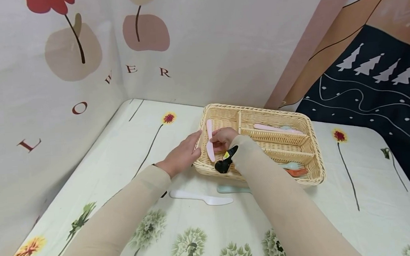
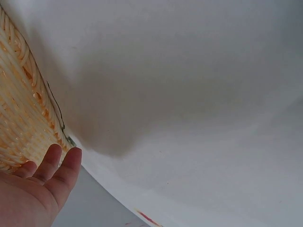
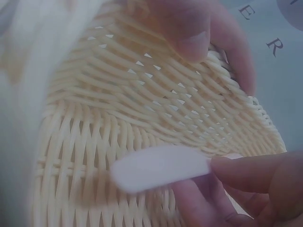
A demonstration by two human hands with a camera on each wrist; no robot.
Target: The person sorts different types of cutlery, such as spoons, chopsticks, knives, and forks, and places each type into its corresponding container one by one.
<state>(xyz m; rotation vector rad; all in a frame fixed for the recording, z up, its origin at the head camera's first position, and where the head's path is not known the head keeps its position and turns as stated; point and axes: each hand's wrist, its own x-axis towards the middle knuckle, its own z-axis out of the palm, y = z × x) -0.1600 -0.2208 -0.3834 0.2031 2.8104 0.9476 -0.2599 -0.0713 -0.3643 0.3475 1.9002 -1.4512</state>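
A pink plastic knife (image 1: 210,141) is held over the left compartment of a wicker basket (image 1: 323,168). My right hand (image 1: 223,138) pinches it between thumb and fingers; in the right wrist view, a rounded pale end of the knife (image 3: 161,169) sticks out from the fingertips. My left hand (image 1: 182,154) holds the basket's left rim, thumb over the inner side and fingers along the outside. The left wrist view shows the fingers (image 2: 66,172) by the woven outer wall. On the table before the basket lie a white knife (image 1: 201,197) and a mint-green utensil (image 1: 233,189), partly hidden by my right forearm.
The basket's back right compartment holds another pink utensil (image 1: 274,128) and a pale blue one (image 1: 286,128). In the front right one lie an orange fork (image 1: 298,172) and a mint utensil (image 1: 292,165). A printed curtain (image 1: 216,73) hangs behind the flowered tablecloth (image 1: 334,206).
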